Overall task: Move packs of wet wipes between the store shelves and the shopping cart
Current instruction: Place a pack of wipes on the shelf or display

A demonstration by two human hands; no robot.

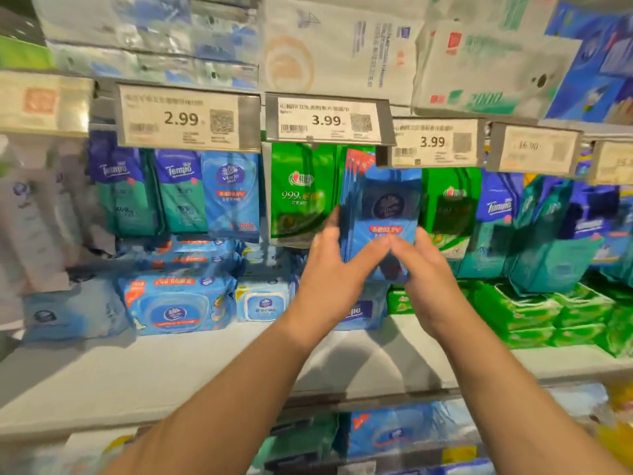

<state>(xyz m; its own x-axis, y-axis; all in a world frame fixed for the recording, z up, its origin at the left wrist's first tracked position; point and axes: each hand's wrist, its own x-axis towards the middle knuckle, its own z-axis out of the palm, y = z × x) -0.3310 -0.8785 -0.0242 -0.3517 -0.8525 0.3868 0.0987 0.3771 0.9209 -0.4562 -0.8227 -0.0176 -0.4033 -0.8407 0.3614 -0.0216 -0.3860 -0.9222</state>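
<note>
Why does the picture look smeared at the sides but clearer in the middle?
In the head view, motion blur smears the pale packs at the far left and the top-shelf bundles, while the 2.99 price tag reads clearly. The wide lens bows the shelf edge. Both arms cast soft shadows there. The left hand and right hand grip a fairly sharp stack of blue wipe packs.

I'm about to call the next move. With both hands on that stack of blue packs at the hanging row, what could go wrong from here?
1. The left hand and right hand hold several thin blue packs by their lower part only; the stack could fan apart and one could slip out.
2. The price tag hangs directly above; lifting could knock it.
3. The green packs hang close beside and could get dragged.
</note>
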